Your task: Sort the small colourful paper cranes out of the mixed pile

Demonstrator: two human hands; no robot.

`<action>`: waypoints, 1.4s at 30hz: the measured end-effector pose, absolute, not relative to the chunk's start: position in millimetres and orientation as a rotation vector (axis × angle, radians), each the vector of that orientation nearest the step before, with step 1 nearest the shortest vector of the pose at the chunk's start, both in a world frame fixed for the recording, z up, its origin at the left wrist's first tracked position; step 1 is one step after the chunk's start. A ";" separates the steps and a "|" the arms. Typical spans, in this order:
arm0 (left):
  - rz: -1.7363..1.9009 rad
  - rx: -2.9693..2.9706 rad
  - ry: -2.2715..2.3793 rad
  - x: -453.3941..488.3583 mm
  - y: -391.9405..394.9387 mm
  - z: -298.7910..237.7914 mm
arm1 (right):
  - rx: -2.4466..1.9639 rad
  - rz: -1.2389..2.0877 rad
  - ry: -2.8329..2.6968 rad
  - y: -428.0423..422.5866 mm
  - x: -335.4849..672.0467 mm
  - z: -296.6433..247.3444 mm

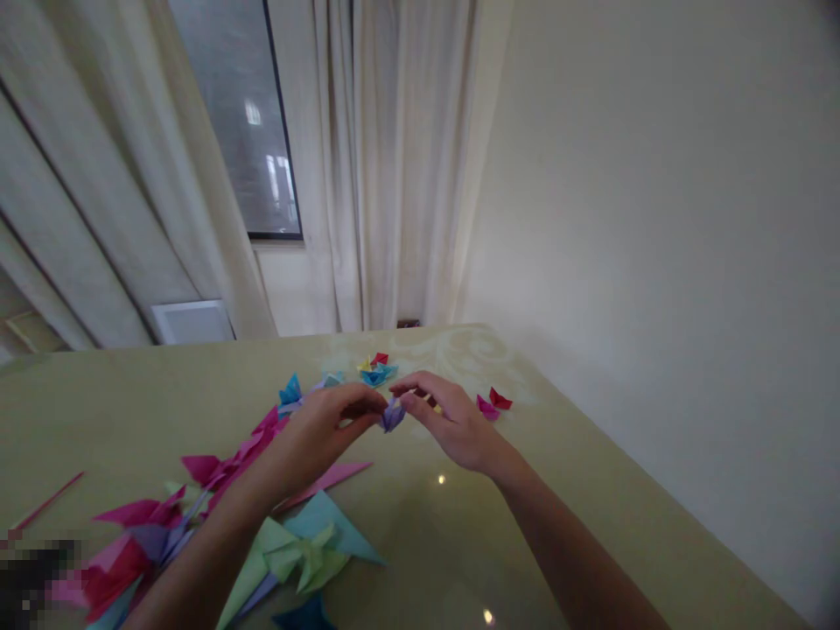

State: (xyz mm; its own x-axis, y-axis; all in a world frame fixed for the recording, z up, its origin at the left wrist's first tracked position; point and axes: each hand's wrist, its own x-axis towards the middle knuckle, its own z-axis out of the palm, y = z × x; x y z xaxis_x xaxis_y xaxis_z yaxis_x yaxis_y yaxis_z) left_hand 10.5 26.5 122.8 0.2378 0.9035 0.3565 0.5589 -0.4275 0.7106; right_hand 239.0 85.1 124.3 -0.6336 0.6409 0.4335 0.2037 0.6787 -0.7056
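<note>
Paper, a small folded purple piece [393, 416], is held up between the fingertips of both hands, above the worktop [505, 547] and toward its far edge. The left hand [328, 422] pinches the left side, thumb and fingers drawn close; the right hand [452, 422] has its curved fingertips narrow at the right side.

Nearer the far edge lies a small cluster of blue, yellow and red folded pieces [376, 375]. Toward the right edge, a red piece [500, 399] sits just beside a magenta piece [486, 409]. A row of larger magenta pieces [223, 470] runs along the left forearm, partly hidden by it. Nearer the person, a light green folded piece [305, 556] lies against a pale turquoise piece [345, 527]. A thin pink strip [49, 501] lies apart, far left.
</note>
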 end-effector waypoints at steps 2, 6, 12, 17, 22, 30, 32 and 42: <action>1.053 2.114 1.312 14.8 25.2 122.1 | -0.620 0.784 -2.254 74.1 238.8 132.4; 1.068 2.093 1.311 16.5 21.6 123.5 | -0.762 0.615 -2.404 69.5 238.9 133.7; 1.011 2.135 1.245 21.0 19.4 124.3 | -0.939 0.418 -2.538 68.0 240.7 132.6; 1.055 2.165 1.239 32.9 18.0 127.4 | -1.155 0.224 -2.475 68.3 250.1 138.2; 1.174 2.177 1.247 35.1 16.4 126.3 | -1.189 0.181 -2.238 72.1 259.6 144.5; 1.172 2.432 1.162 42.6 8.3 127.0 | -1.084 0.394 -2.082 68.6 253.4 142.3; 1.154 2.513 1.128 47.4 6.3 127.1 | -1.120 0.421 -2.055 70.5 254.1 141.6; 1.017 2.678 1.199 53.0 -3.1 123.4 | -0.991 0.470 -2.024 81.6 266.7 147.4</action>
State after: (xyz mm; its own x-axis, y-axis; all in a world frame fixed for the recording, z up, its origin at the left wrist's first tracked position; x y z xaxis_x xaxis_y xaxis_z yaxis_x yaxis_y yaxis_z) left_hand 53.0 -3.1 123.4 0.4873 0.6775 0.5509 0.6537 -0.7013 0.2843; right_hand 266.7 81.6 147.4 -0.3590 0.7832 0.5077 0.4797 0.6214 -0.6195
